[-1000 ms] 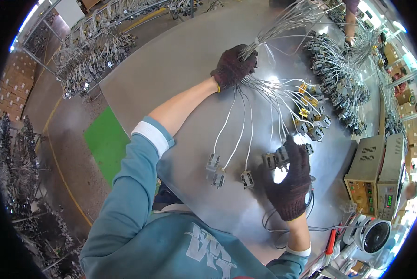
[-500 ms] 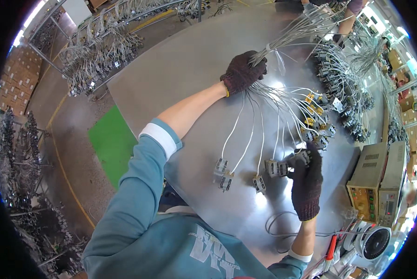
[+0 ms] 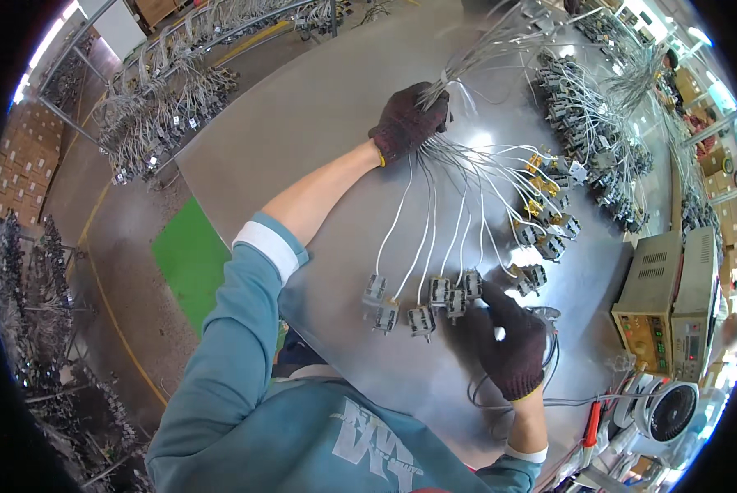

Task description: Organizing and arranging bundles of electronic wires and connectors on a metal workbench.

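Observation:
My left hand (image 3: 412, 122), in a dark knitted glove, is closed round a bundle of thin grey cables (image 3: 454, 148) above the metal table. Below it the cables fan out to small grey connectors. One group of connectors (image 3: 439, 294) lies nearest my right hand; others (image 3: 551, 238) sit farther right, some with yellow parts (image 3: 537, 184). My right hand (image 3: 512, 341), gloved alike, is low over the table beside that nearest group. Its thumb and fingers are apart, with a bright gap between them. Whether its fingertips touch a connector is hard to tell.
A large pile of cabled connectors (image 3: 590, 123) lies at the far right of the metal table (image 3: 303, 123). Beige instrument boxes (image 3: 649, 304), a small fan (image 3: 672, 411) and a red-handled tool (image 3: 592, 423) stand at the right. Racks of hanging cables (image 3: 159, 123) are beyond the left edge.
My right hand has moved left and down, off the connectors it was touching. Several connectors now lie spread further left. My left hand keeps its hold. Another person's hands at the top have mostly left view.

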Demonstrator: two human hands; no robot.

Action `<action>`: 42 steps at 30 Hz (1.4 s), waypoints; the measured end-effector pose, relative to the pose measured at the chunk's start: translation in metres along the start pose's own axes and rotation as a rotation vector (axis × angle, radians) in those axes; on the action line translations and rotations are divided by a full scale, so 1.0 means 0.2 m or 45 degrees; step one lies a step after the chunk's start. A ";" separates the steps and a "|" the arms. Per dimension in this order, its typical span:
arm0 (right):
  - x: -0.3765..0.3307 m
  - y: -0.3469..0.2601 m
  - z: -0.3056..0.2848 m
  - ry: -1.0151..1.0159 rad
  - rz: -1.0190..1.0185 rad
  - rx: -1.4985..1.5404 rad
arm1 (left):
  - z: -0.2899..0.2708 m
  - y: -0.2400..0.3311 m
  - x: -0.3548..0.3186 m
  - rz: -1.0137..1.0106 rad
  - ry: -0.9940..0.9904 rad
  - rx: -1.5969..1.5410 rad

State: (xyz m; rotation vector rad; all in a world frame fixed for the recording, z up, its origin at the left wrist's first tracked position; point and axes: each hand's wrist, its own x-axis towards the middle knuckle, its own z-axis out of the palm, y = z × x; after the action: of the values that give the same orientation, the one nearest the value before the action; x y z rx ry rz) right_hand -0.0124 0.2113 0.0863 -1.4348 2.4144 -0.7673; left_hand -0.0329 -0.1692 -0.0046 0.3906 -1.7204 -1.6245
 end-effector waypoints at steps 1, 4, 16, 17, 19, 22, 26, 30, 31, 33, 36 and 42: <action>-0.01 0.01 -0.01 0.001 0.004 0.004 | 0.00 0.00 0.00 0.006 -0.002 0.004; -0.02 0.06 -0.09 0.469 -0.024 -0.253 | -0.01 -0.01 0.01 0.005 -0.009 -0.021; 0.06 0.17 -0.09 0.161 0.272 0.347 | 0.00 0.04 0.02 -0.139 0.026 0.024; 0.07 0.17 -0.09 0.065 0.247 0.406 | 0.00 0.05 0.02 -0.166 0.003 0.031; 0.08 0.16 -0.09 -0.082 0.246 0.490 | 0.00 0.05 0.03 -0.193 -0.020 0.038; 0.11 0.16 -0.03 -0.022 0.207 0.374 | 0.00 0.05 0.03 -0.301 -0.010 0.093; 0.14 0.14 0.00 0.238 0.108 -0.213 | 0.01 0.03 0.02 -0.189 -0.022 0.092; 0.16 0.09 -0.01 0.430 0.138 -0.474 | 0.01 0.02 0.01 -0.164 -0.074 0.096; 0.17 0.07 -0.01 0.432 0.126 -0.483 | 0.01 0.02 0.01 -0.167 -0.070 0.095; 0.18 0.05 0.00 0.561 0.062 -0.523 | 0.01 0.02 0.00 -0.166 -0.044 0.042; 0.19 0.03 0.00 0.476 0.102 -0.631 | 0.01 0.01 0.01 -0.219 -0.041 -0.057; 0.25 0.06 -0.01 0.514 -0.019 -0.594 | 0.00 -0.02 0.01 -0.185 -0.089 0.048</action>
State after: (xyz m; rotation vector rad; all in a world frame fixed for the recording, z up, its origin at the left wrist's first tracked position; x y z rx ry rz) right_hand -0.0473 0.1732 0.0847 -1.5780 3.0514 -0.5593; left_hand -0.0354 -0.1714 -0.0079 0.4920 -1.8134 -1.7291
